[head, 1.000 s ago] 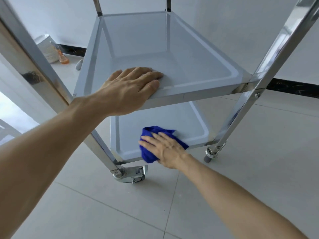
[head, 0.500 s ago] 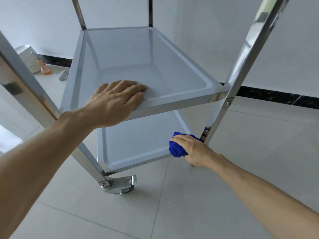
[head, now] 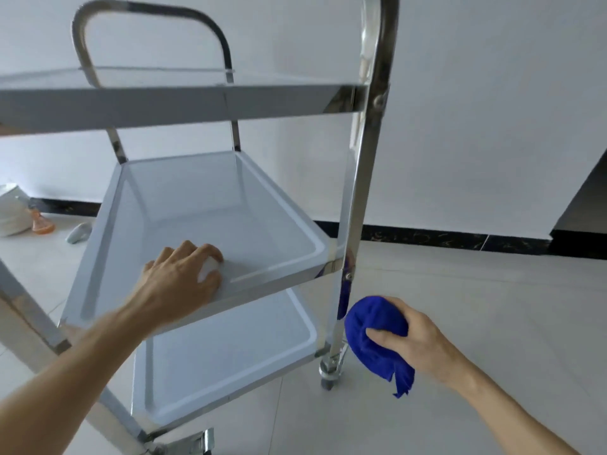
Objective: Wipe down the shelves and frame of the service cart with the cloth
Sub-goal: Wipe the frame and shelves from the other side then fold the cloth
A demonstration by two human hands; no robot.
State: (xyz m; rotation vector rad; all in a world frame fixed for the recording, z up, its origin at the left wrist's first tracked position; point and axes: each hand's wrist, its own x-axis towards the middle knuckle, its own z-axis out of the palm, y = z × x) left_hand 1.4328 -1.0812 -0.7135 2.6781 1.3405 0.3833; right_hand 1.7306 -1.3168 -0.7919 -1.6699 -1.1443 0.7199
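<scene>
A steel service cart with three shelves fills the left and middle of the view. My left hand (head: 184,277) grips the near rim of the middle shelf (head: 272,254), fingers curled over the edge. My right hand (head: 410,336) is shut on a bunched blue cloth (head: 374,333), held against the right front upright post (head: 358,198) just below the middle shelf. The bottom shelf (head: 230,362) lies underneath, and the top shelf (head: 170,106) crosses the upper left. The curved push handle (head: 147,14) rises at the far end.
A caster wheel (head: 328,372) stands under the right post, another caster (head: 193,444) at the bottom edge. White bowls (head: 11,211), an orange object (head: 41,224) and a small grey item (head: 78,233) sit on the tiled floor at far left. White wall with black skirting behind.
My right hand moved the cloth off the bottom shelf, right to the front post, then up along it. The view tilted upward, revealing the top shelf and handle. My left hand curled over the middle shelf rim.
</scene>
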